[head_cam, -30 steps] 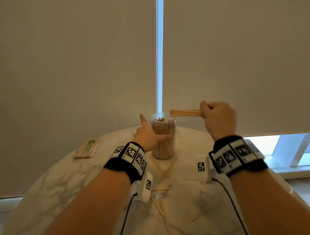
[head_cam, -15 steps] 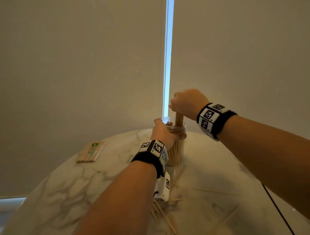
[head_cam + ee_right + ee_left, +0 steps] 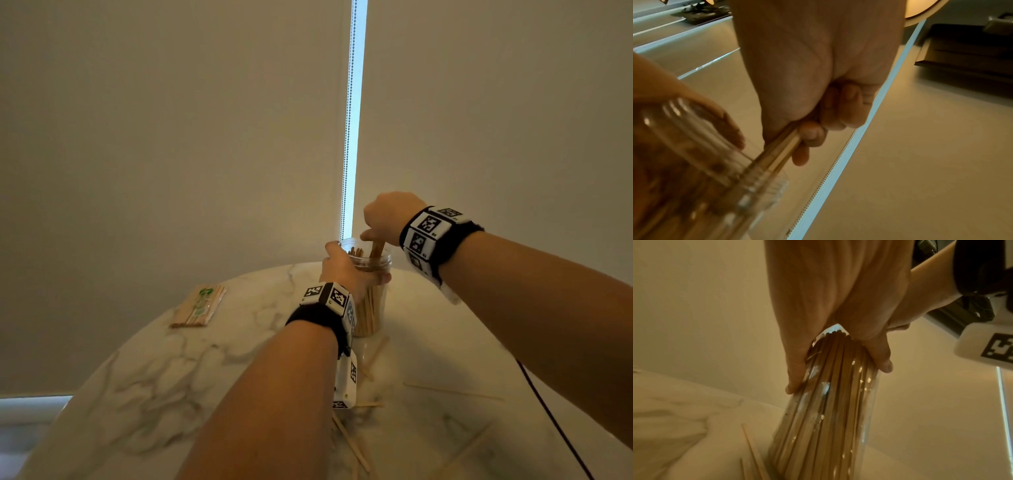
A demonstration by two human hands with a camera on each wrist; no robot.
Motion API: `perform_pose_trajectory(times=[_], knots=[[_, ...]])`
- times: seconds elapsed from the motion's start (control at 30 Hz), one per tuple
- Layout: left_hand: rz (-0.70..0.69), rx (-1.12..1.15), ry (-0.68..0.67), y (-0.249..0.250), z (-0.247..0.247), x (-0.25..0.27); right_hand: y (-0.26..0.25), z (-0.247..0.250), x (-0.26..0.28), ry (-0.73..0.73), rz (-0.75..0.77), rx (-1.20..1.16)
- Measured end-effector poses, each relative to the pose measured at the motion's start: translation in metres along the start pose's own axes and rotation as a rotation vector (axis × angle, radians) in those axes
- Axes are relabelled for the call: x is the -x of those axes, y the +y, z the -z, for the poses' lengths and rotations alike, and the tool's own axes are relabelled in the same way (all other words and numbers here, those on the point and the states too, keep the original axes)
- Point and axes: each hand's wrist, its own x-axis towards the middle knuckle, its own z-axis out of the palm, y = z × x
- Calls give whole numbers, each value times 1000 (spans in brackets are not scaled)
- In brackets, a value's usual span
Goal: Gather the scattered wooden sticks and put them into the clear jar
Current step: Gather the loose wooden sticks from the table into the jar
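The clear jar (image 3: pixel 373 301) (image 3: pixel 830 418) (image 3: pixel 701 175) stands upright at the far side of the marble table (image 3: pixel 171 377), packed with wooden sticks. My left hand (image 3: pixel 342 270) (image 3: pixel 838 321) wraps round its upper part, fingers and thumb curled on the wall. Just above the mouth, my right hand (image 3: pixel 387 219) (image 3: pixel 809 100) grips a small bundle of sticks (image 3: pixel 376 249) (image 3: pixel 781 146) whose lower ends are inside the jar. Loose sticks (image 3: pixel 452 392) (image 3: pixel 754 454) lie scattered on the near half of the table.
A wrapped packet of sticks (image 3: pixel 198 306) lies at the table's left. Closed roller blinds (image 3: pixel 171 137) hang right behind the jar, with a bright gap and bead chain (image 3: pixel 351 120) between them. A black cable (image 3: pixel 555 428) runs down from my right arm.
My right hand turned the bundle from level to upright, brought it over the jar and lowered it into the mouth. My left hand closed round the jar's top.
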Motion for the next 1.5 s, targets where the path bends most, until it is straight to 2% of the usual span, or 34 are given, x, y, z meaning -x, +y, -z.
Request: perform_pose_trajectory(times=[0.17, 0.4, 0.53, 0.8, 1.03, 1.2, 1.33, 1.5], knots=[[9, -2, -13, -1, 0, -1, -12, -16, -8, -36, 41, -86], [28, 25, -16, -2, -1, -2, -26, -14, -18, -211, -42, -177], [24, 17, -14, -3, -2, -1, -23, -10, -21, -208, -78, -320], [28, 44, -13, -3, -3, -1, -16, -19, -24, -243, -104, -360], [23, 32, -13, -7, -3, -3, -17, -23, -23, -206, -106, -449], [34, 41, -21, -5, -2, -1, -16, -24, -20, -93, -153, -510], [29, 66, -14, -6, -2, 2, -14, -15, -8, -135, -92, -494], [72, 30, -20, 6, 3, 8, -8, -9, 20, 61, -107, -685]])
